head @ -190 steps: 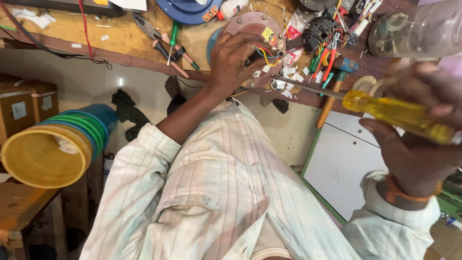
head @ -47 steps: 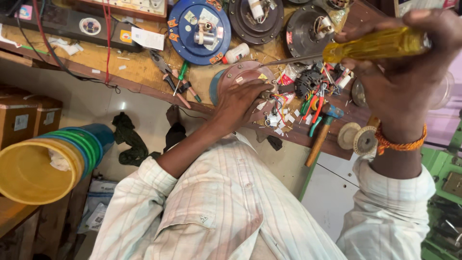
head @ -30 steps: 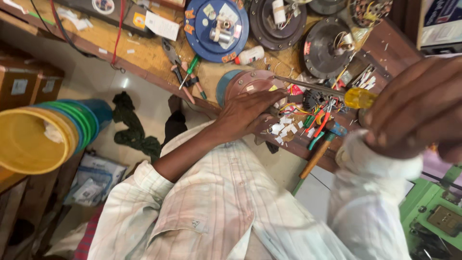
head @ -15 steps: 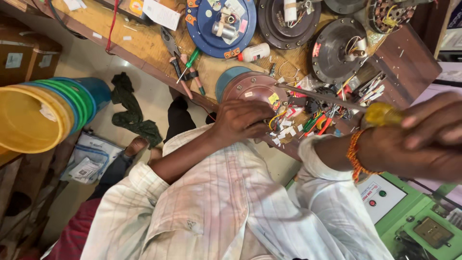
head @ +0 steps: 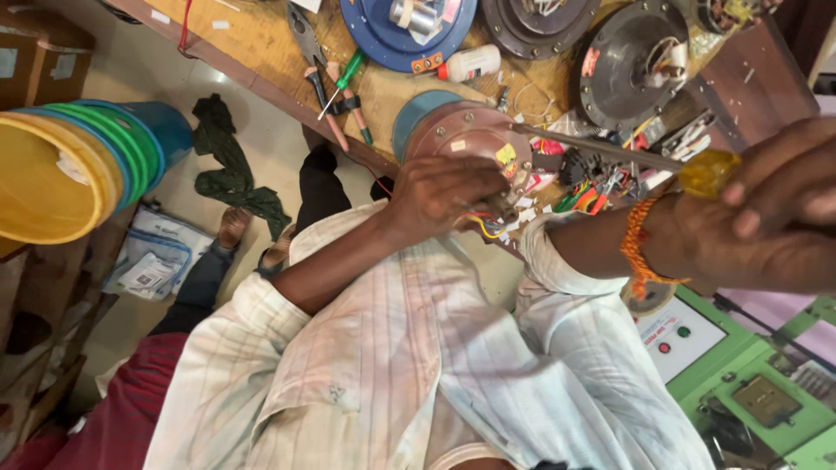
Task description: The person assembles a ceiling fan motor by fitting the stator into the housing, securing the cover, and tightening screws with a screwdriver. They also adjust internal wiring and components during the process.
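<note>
Left hand is clamped over the near edge of a round brown motor at the tabletop edge, fingers curled by a bunch of red/yellow wires. Right hand is closed round a screwdriver w/ yellow handle; its long shaft runs across to the motor top.

Risks, as I judge: shaft tip could skid off the motor and jab the left fingers, since they sit right beside it. Motor overhangs the edge, so a hard push may tip it off. Wires under the hand could get nicked or pulled.

Packages/labels: small yellow sticker on motor rim. White bottle w/ red cap lying near a blue disc. White-and-blue flat packet on the floor, left. Cardboard box w/ pale label, top left. Green panel w/ white plate and red/green buttons, lower right. Stacked yellow, green, blue tubs at left.
</note>
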`<action>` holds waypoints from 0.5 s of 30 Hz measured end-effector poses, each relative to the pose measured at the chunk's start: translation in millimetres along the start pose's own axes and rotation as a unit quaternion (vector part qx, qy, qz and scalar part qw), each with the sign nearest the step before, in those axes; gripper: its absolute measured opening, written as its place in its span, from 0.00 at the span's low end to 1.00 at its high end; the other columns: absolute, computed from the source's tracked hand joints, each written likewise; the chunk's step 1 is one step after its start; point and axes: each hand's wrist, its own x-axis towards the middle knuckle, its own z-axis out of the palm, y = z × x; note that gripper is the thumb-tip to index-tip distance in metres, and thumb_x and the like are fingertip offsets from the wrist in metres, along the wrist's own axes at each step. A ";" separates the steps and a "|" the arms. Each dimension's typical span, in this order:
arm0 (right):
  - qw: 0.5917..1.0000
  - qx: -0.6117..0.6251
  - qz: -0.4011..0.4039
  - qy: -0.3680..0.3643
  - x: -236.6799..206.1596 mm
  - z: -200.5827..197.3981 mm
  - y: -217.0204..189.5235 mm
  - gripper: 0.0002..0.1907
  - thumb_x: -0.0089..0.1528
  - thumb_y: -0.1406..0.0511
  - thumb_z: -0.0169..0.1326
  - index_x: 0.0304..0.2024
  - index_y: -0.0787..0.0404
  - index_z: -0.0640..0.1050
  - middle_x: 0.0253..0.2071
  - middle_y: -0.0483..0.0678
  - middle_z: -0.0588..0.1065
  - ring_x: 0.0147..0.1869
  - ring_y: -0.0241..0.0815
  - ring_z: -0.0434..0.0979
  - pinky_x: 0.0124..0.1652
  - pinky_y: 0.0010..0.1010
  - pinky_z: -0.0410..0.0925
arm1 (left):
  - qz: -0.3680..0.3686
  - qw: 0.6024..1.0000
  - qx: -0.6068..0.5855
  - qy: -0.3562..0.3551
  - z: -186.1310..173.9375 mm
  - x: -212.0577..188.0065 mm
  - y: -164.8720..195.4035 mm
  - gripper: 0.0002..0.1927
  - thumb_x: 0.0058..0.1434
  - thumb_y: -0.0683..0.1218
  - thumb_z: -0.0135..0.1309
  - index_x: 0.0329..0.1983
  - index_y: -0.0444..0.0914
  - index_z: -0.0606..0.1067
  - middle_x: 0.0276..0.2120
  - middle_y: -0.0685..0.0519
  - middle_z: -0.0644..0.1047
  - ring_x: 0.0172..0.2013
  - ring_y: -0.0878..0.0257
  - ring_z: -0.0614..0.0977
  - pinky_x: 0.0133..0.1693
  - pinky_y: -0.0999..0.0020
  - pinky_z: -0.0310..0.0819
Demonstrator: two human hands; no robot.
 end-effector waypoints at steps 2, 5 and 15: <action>0.999 -0.037 0.002 0.012 3.0 12.2 -6.3 0.25 0.72 0.54 0.42 0.30 0.67 0.72 0.17 0.51 0.65 0.11 0.38 0.60 0.15 0.26 0.62 | -0.013 1.000 -0.025 0.011 -4.7 3.3 4.8 0.16 0.61 0.49 0.67 0.50 0.40 0.80 0.51 0.54 0.81 0.54 0.60 0.83 0.56 0.62 0.81; 0.999 -0.017 -0.005 -0.028 21.1 45.4 -13.7 0.24 0.71 0.55 0.42 0.31 0.68 0.71 0.18 0.53 0.65 0.12 0.39 0.60 0.14 0.27 0.61 | -0.050 0.994 -0.045 -0.086 -16.8 7.9 13.7 0.19 0.58 0.48 0.65 0.52 0.39 0.80 0.50 0.51 0.82 0.51 0.55 0.83 0.52 0.59 0.78; 0.990 0.121 -0.054 -0.041 22.1 66.9 5.4 0.20 0.71 0.61 0.43 0.28 0.68 0.69 0.17 0.51 0.66 0.12 0.37 0.60 0.14 0.26 0.58 | -0.009 0.999 0.040 0.025 4.2 -4.0 8.4 0.17 0.59 0.49 0.66 0.51 0.40 0.81 0.50 0.52 0.82 0.54 0.57 0.84 0.49 0.61 0.78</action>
